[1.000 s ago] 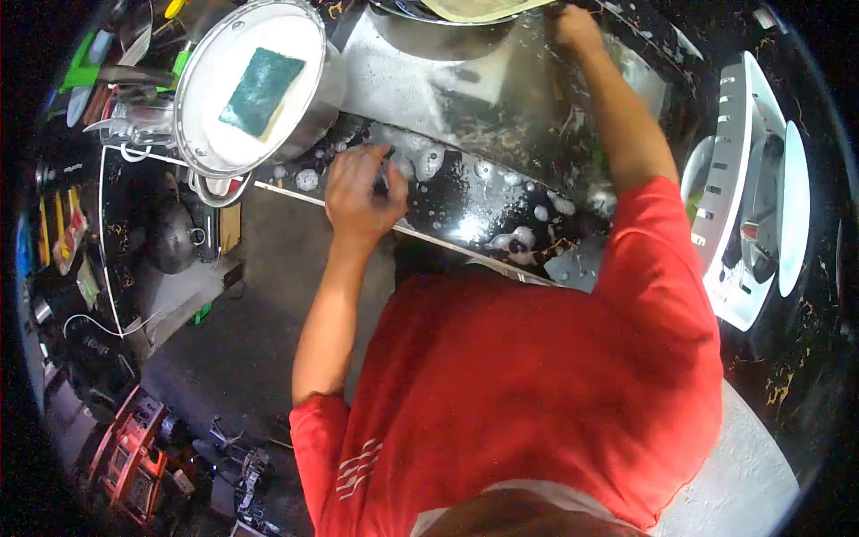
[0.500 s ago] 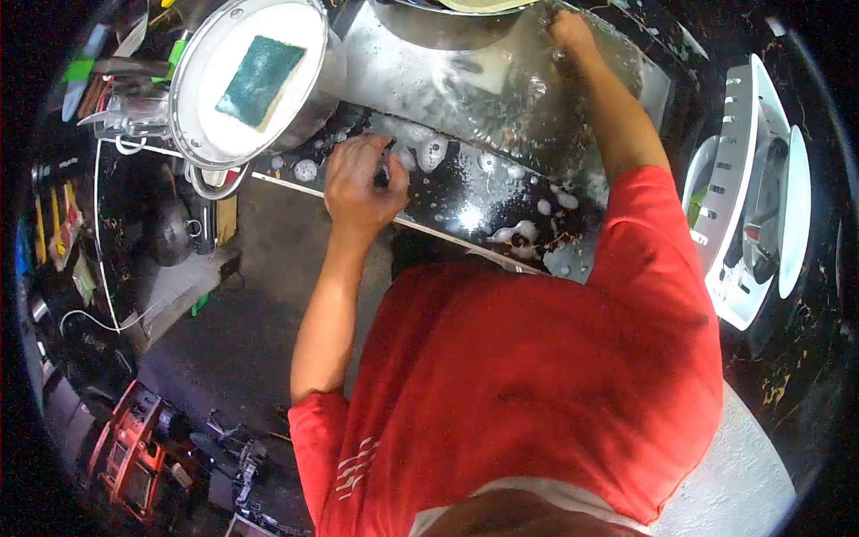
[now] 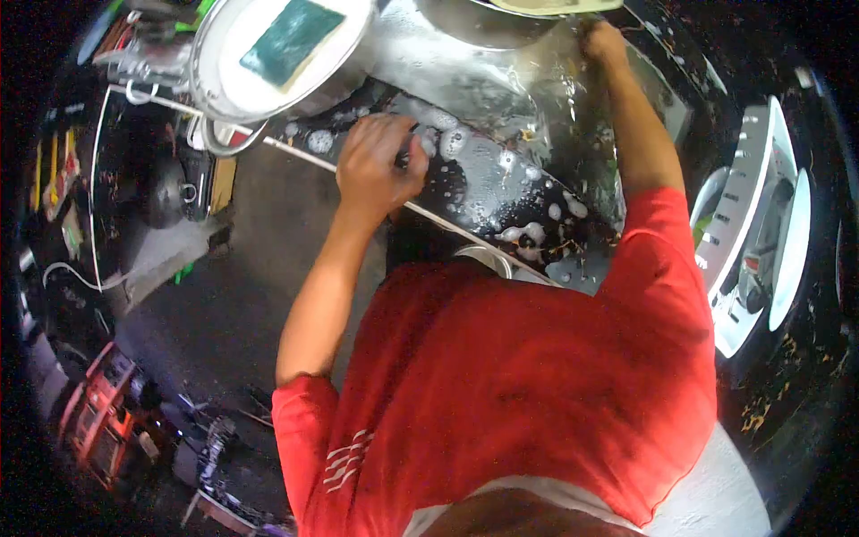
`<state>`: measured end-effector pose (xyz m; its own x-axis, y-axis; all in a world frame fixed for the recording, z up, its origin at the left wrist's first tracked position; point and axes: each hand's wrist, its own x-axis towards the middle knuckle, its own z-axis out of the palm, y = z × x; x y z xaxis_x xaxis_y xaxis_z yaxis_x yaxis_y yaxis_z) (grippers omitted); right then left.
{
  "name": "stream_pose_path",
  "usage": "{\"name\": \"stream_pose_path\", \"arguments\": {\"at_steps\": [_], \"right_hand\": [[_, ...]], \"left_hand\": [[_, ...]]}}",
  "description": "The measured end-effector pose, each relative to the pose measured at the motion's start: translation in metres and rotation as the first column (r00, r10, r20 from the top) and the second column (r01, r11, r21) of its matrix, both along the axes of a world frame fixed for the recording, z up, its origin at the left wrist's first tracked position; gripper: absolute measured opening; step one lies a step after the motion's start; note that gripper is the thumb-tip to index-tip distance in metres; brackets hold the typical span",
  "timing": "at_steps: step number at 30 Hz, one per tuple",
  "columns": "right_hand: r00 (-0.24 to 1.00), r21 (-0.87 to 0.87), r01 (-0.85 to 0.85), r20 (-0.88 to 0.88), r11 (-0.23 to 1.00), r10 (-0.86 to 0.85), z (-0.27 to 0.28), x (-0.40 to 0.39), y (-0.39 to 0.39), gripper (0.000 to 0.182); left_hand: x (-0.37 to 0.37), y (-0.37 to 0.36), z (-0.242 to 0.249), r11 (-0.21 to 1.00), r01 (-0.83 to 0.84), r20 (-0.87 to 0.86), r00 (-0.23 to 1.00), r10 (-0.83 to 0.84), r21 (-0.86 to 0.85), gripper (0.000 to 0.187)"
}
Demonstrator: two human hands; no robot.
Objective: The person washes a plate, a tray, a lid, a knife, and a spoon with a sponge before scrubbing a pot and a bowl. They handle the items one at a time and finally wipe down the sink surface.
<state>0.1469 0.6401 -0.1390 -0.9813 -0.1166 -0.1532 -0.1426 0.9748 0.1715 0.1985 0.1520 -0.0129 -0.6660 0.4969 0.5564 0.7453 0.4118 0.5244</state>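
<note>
My left hand [image 3: 380, 166] hangs over the wet, soapy dark counter [image 3: 488, 183], fingers loosely curled, thumb apart, with nothing visible in it. Beyond it at the upper left is a metal pot [image 3: 335, 94] with white contents or lining and a green scouring sponge [image 3: 291, 40] on top. My right hand [image 3: 604, 43] is closed at the far right corner of the metal sink [image 3: 456, 67], beside splashing water; what its fingers grip is hidden. A round pan with a yellowish item [image 3: 555, 5] is cut off by the top edge.
A white slotted rack [image 3: 738, 206] with dishes stands on the right, a pale plate [image 3: 792, 251] beside it. At the left are a dark stovetop [image 3: 134, 197] and a lidded dark pan [image 3: 165, 183]. A red-orange frame [image 3: 103, 407] lies at the lower left.
The view has shifted, so the pot and sponge sit higher in the picture. My left hand stays over the counter with its thumb apart; my right hand remains at the sink's far corner.
</note>
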Motion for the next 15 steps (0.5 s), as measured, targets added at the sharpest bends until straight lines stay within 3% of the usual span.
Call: {"name": "stream_pose_path", "arguments": {"at_steps": [1, 2, 3, 5, 7, 9, 10, 11, 13, 14, 15], "right_hand": [[0.914, -0.196, 0.33, -0.181, 0.923, -0.364, -0.004, 0.006, -0.013, 0.022], [0.671, -0.437, 0.558, -0.262, 0.705, -0.693, -0.007, 0.003, -0.021, 0.021], [0.681, -0.434, 0.553, -0.256, 0.711, -0.686, -0.007, 0.0, -0.023, 0.021], [0.924, -0.137, 0.365, -0.071, 0.921, -0.376, -0.008, -0.005, 0.011, 0.022], [0.954, -0.03, 0.28, -0.104, 0.959, -0.282, -0.027, -0.007, 0.031, 0.023], [0.887, -0.158, 0.327, -0.289, 0.932, -0.36, -0.03, 0.0, 0.014, 0.023], [0.846, -0.132, 0.454, -0.247, 0.881, -0.473, -0.034, -0.003, 0.005, 0.023], [0.847, -0.13, 0.452, -0.247, 0.882, -0.47, -0.027, -0.003, 0.007, 0.023], [0.811, -0.304, 0.562, 0.02, 0.769, -0.585, 0.032, -0.006, -0.027, 0.026], [0.791, -0.314, 0.549, -0.104, 0.774, -0.603, 0.011, -0.013, -0.009, 0.03], [0.791, -0.318, 0.544, -0.115, 0.777, -0.601, 0.013, -0.012, -0.018, 0.03]], "left_hand": [[-0.001, 0.0, -0.001, 1.0, -0.027, 0.0, 1.0, 0.027, 0.006, 0.02], [-0.001, 0.0, -0.001, 1.0, -0.028, -0.018, 0.999, 0.028, 0.008, 0.02], [0.0, -0.002, -0.001, 1.0, -0.015, -0.029, 0.999, 0.015, 0.005, 0.02], [0.002, -0.001, -0.001, 0.999, -0.028, -0.029, 0.999, 0.028, 0.017, 0.021], [-0.001, -0.001, -0.003, 1.0, -0.03, -0.059, 0.998, 0.03, 0.001, 0.022], [-0.004, -0.001, -0.003, 0.999, -0.04, -0.049, 0.998, 0.04, 0.0, 0.023], [-0.004, -0.001, -0.002, 0.999, -0.037, -0.058, 0.998, 0.037, -0.002, 0.022], [0.0, -0.002, -0.001, 0.999, -0.034, -0.063, 0.997, 0.034, -0.005, 0.022], [0.002, -0.002, 0.001, 0.999, -0.034, -0.061, 0.998, 0.034, -0.001, 0.022], [0.0, -0.002, 0.001, 0.999, -0.034, -0.058, 0.998, 0.034, 0.004, 0.022], [-0.002, -0.001, 0.001, 0.999, -0.036, -0.07, 0.997, 0.037, 0.007, 0.022]]}}
